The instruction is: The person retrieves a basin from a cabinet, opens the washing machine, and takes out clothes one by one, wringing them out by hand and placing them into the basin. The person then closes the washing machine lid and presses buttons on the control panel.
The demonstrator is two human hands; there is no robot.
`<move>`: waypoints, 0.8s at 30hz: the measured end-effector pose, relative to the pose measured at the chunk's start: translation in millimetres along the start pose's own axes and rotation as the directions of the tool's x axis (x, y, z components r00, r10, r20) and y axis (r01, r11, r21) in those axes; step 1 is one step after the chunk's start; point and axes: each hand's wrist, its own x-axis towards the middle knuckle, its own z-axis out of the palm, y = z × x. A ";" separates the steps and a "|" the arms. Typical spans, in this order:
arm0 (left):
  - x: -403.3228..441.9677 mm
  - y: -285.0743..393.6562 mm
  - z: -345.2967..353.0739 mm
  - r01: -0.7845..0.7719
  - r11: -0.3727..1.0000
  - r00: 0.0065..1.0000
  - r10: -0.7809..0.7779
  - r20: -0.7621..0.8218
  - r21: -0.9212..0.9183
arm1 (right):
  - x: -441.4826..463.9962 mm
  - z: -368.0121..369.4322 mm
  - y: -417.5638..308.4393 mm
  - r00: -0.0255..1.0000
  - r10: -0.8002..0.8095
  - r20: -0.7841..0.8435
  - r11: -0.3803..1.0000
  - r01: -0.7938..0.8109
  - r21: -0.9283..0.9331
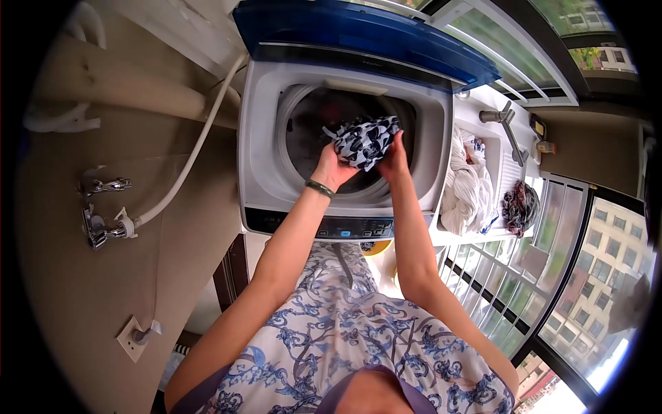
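Both my hands hold a bunched black-and-white patterned garment point(365, 141) above the open drum of a top-loading washing machine point(265, 159). My left hand point(336, 168) grips its lower left side, with a dark bangle on the wrist. On the right side of the cloth, my right hand point(394, 160) is closed around its edge. What kind of garment it is, I cannot tell. Below it the drum's inside point(307, 131) is dark, with a faint reddish patch deep within. The blue lid point(365, 41) stands raised at the back.
To the right is a sink point(493, 148) with white laundry point(465, 183) in it and a faucet point(503, 121) above. A dark bunched cloth point(520, 208) lies on its ribbed side. At left, a hose point(196, 148) runs from a wall tap point(107, 231); a socket point(131, 338) sits lower.
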 end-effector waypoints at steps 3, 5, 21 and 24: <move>-18.1 -8.4 6.5 0.012 0.996 1.000 -0.014 -0.019 -0.091 | 22.5 -12.4 50.9 0.994 -0.033 0.104 0.955 0.001 0.297; -35.7 -10.1 10.9 0.042 0.998 0.999 -0.042 -0.013 -0.045 | 28.5 3.3 52.4 0.934 -0.133 0.333 0.938 0.010 0.346; 13.6 3.6 -14.8 -0.049 -0.883 0.994 0.001 0.107 0.466 | 91.4 32.3 -3.5 0.977 -0.057 0.205 -0.418 0.163 -0.894; 8.1 3.9 -25.4 -0.096 -0.941 0.980 -0.032 0.198 0.326 | 74.7 38.0 -17.6 0.999 0.027 -0.035 -0.112 -0.032 -0.993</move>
